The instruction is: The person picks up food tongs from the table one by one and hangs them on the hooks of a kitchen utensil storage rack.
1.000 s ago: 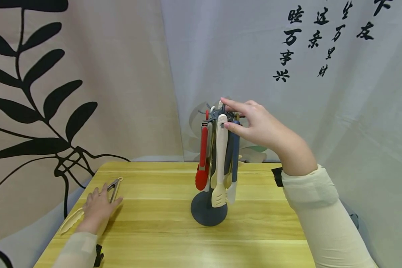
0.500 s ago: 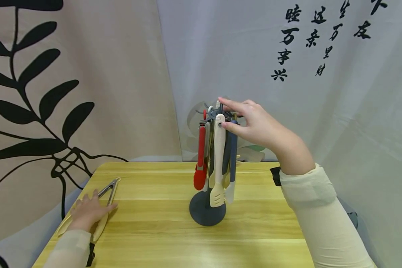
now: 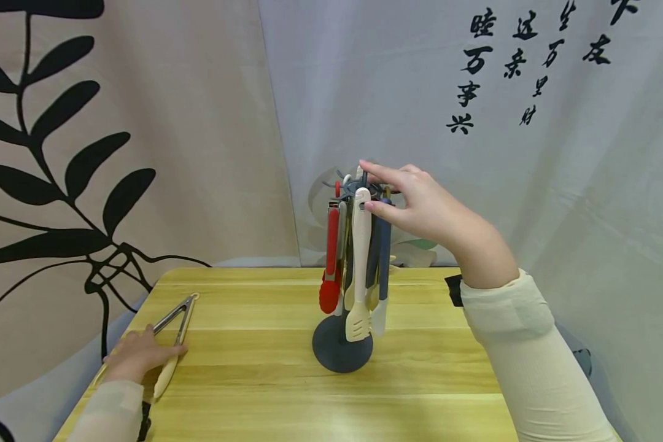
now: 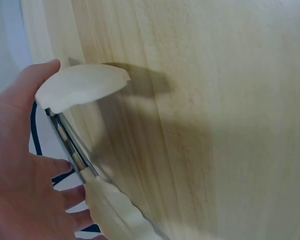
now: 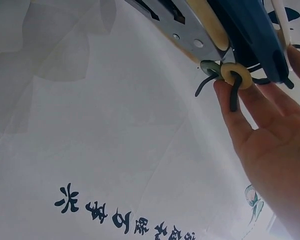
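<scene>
A pair of tongs [image 3: 183,328] with metal arms and cream tips lies spread at the left of the wooden table. Over it is my left hand [image 3: 135,357], thumb by one arm and fingers towards the other. In the left wrist view, a cream tip [image 4: 82,85] stands near the thumb. My right hand [image 3: 425,199] touches the top of a dark utensil stand [image 3: 342,353], fingers extended. Its thumb lies at the handle of a hanging cream slotted spatula [image 3: 361,245]. From the right wrist, fingers show behind the hooks and a hanging ring [image 5: 237,76].
Red-tipped tongs [image 3: 330,264] and a blue-handled utensil [image 3: 383,258] hang on the stand among several others. The wooden table [image 3: 243,368] runs back to a curtain [image 3: 215,123] with printed leaves and characters.
My left hand has slid down and left along the tongs, towards their tips, uncovering more of the metal arms. The right hand keeps its place at the stand's top; the view shifted slightly.
</scene>
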Motion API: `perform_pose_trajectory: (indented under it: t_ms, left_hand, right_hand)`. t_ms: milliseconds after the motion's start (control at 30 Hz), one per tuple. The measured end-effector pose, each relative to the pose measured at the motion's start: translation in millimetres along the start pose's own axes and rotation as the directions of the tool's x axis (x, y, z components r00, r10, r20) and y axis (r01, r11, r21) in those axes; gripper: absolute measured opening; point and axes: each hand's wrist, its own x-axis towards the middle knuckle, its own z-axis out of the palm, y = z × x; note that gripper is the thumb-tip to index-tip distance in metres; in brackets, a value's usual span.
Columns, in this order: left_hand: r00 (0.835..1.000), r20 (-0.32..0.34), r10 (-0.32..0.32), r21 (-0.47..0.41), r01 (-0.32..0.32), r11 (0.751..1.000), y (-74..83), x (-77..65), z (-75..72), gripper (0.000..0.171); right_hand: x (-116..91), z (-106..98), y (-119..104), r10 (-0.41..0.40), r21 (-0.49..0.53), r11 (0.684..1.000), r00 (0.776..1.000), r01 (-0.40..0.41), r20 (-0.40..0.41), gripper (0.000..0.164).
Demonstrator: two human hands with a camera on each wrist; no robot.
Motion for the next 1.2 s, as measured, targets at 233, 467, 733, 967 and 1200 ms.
perform_pose_trajectory:
  t_ms: [233,467,733,967,1200]
  left_hand:
    - [1.0,0.013,0.003,-0.019,-0.003,1.0,-0.7,-3.0,0.4,0.135]
    - [1.0,0.021,0.002,-0.016,-0.001,1.0,1.8,-7.3,-3.2,0.133]
    - [0.999,0.009,-0.038,-0.039,0.039,0.998,0.9,-2.9,-0.9,0.13]
    - [0.997,-0.04,-0.068,-0.046,0.066,0.997,5.5,-1.4,-2.4,0.129]
    - [0.995,-0.052,-0.081,-0.137,0.073,0.988,20.1,-2.7,-4.7,0.125]
  right_hand:
    - [0.8,0.6,-0.5,0.006,-0.011,1.0,1.0,-0.006,-0.002,0.067]
    - [0.5,1.4,-0.8,0.008,-0.014,1.0,1.0,-0.008,-0.004,0.066]
    - [0.8,2.2,-1.9,0.022,-0.015,1.0,1.0,-0.022,0.001,0.066]
    - [1.9,2.2,-2.5,0.014,-0.019,1.0,1.0,-0.014,0.001,0.065]
    - [2.3,2.1,-1.2,0.021,-0.017,1.0,1.0,-0.021,-0.005,0.066]
